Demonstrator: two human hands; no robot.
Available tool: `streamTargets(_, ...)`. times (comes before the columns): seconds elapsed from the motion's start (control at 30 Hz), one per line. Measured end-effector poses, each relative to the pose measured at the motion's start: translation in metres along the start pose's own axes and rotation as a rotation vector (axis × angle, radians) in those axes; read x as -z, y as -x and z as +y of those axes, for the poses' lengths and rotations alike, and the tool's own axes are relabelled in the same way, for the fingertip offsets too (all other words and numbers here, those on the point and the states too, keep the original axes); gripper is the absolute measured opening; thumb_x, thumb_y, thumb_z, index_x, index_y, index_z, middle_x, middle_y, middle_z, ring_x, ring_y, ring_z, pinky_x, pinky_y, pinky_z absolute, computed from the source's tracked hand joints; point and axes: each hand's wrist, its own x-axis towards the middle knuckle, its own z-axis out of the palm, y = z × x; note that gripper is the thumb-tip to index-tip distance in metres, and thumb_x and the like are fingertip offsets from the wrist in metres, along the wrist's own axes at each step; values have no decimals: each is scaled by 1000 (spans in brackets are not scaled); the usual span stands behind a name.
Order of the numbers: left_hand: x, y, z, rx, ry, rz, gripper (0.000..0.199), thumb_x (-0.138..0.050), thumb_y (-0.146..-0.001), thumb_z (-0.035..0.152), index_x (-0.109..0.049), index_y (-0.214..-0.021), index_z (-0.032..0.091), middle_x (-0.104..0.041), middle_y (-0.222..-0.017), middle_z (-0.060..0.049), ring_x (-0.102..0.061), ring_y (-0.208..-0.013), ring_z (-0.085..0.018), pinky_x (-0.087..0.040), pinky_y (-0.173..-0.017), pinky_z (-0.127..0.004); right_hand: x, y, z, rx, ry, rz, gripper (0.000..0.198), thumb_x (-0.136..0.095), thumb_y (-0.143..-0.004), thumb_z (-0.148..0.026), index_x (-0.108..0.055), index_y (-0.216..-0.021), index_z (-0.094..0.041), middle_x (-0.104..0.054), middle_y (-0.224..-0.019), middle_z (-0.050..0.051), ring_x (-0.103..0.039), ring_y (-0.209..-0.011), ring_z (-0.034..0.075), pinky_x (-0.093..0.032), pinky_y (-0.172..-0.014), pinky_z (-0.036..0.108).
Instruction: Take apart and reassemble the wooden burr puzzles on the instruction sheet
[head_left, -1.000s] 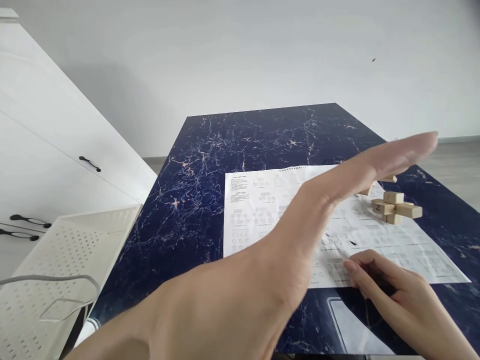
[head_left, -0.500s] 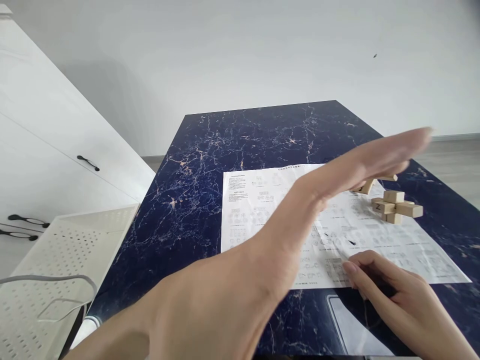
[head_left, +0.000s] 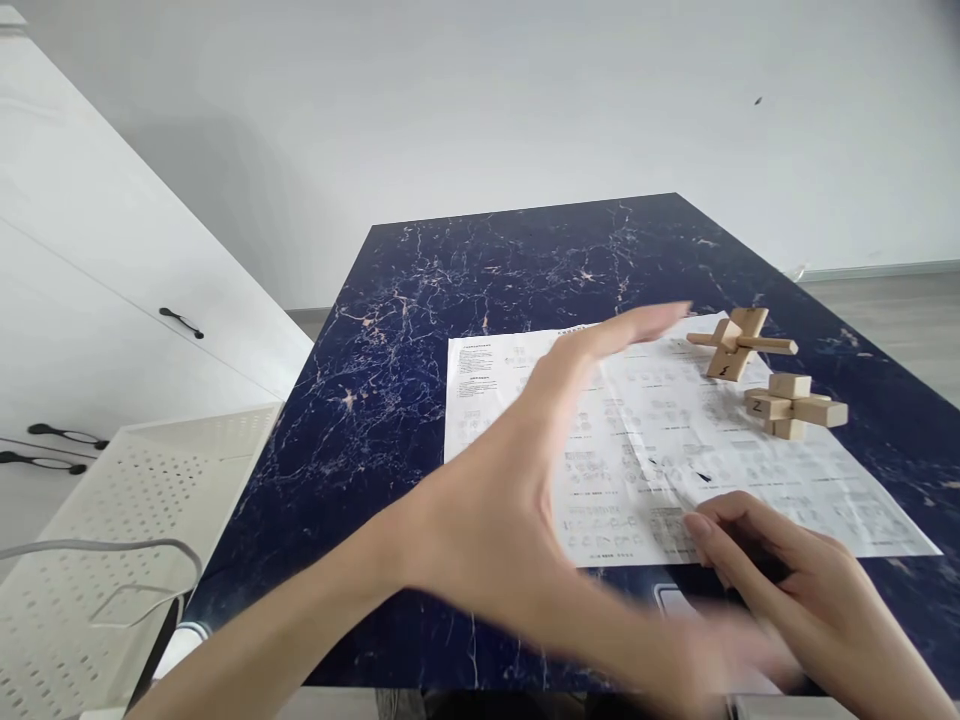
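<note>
My left hand (head_left: 495, 490) is open above the paper sheet (head_left: 637, 440), thumb spread wide from the fingers and partly blurred, with nothing in it. At the sheet's near edge my right hand (head_left: 802, 580) is closed, thumb and fingertips together; whatever they hold, if anything, is hidden. Printed text and small diagrams cover the creased sheet. On its far right part stands a wooden interlocking puzzle (head_left: 791, 408) marked with a letter like Z. Just behind it is a second wooden puzzle (head_left: 735, 345), made of crossed flat and round pieces. Neither hand touches the puzzles.
The dark blue marbled table (head_left: 495, 270) reaches toward a pale wall (head_left: 480, 110). A phone-like flat object (head_left: 670, 600) lies near the front edge, partly hidden by my hands. On the left are a white perforated rack (head_left: 142, 490) with a grey cable (head_left: 97, 547) and white cabinets (head_left: 112, 280).
My left hand has swung left and down, away from the puzzles, and its thumb now shows spread out. The rear puzzle has come into full view. My right hand has barely moved.
</note>
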Motion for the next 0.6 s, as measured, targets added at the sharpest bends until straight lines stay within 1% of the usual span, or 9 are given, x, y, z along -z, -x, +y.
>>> streamTargets(0.03,1,2,-11,-38,-8,-16,67,-80,-90,38,-52,-150,27,-61,-150,-7,-58,-141,-35,-54,-112,-53,0,0,0,4,-3,1,39,-57,-100,-59,-62,-82,-25,-58,-65,0,-51,-58,18,-42,-53,27)
streamTargets(0.07,2,4,-23,-82,-16,-22,60,-78,-91,27,-55,-147,26,-65,-145,-8,-65,-133,-31,-56,-111,-51,0,1,-1,8,-6,3,39,-57,-100,-59,-62,-82,-25,-57,-65,-1,-50,-58,18,-42,-53,27)
streamTargets(0.13,7,5,-50,-124,-73,-34,36,-63,-97,14,-64,-132,21,-76,-123,-7,-74,-109,-21,-62,-101,-41,0,1,-1,9,-7,4,38,-58,-100,-58,-61,-81,-25,-55,-63,-1,-49,-57,17,-42,-53,27)
streamTargets(0.2,12,4,-75,-132,-225,-14,23,-60,-97,12,-70,-117,19,-79,-105,-5,-75,-95,-17,-62,-92,-36,0,1,0,0,-8,1,39,-58,-100,-59,-60,-81,-25,-57,-63,-1,-50,-59,18,-41,-54,27)
streamTargets(0.23,14,4,-86,-127,-293,-3,21,-60,-97,13,-71,-114,18,-79,-104,-4,-74,-91,-16,-62,-88,-35,-1,1,0,-5,-10,-1,39,-58,-100,-59,-60,-82,-25,-58,-64,-1,-51,-60,18,-41,-54,27)
streamTargets(0.3,16,4,-102,-97,-362,-16,19,-61,-99,17,-71,-114,18,-79,-111,-5,-72,-85,-15,-61,-83,-33,-1,1,2,-5,-15,-2,39,-57,-101,-60,-60,-83,-25,-59,-65,-1,-52,-61,18,-40,-54,27)
streamTargets(0.37,18,4,-112,-54,-368,-27,18,-60,-101,22,-72,-113,17,-79,-108,-5,-71,-83,-15,-60,-77,-31,-2,1,3,8,-19,5,39,-56,-101,-59,-60,-82,-25,-58,-64,-2,-52,-59,18,-40,-54,28)
streamTargets(0.43,18,5,-116,-25,-339,-51,18,-61,-102,25,-73,-112,17,-79,-105,-5,-71,-83,-15,-59,-75,-30,-2,0,3,20,-26,10,39,-56,-102,-59,-60,-82,-25,-55,-62,-2,-50,-57,17,-40,-54,28)
streamTargets(0.6,18,3,-114,44,-242,-68,18,-65,-101,32,-77,-107,18,-80,-100,-6,-71,-86,-18,-57,-75,-29,-1,-2,1,26,-60,3,39,-55,-103,-58,-60,-83,-24,-55,-63,-3,-53,-59,17,-41,-55,27)
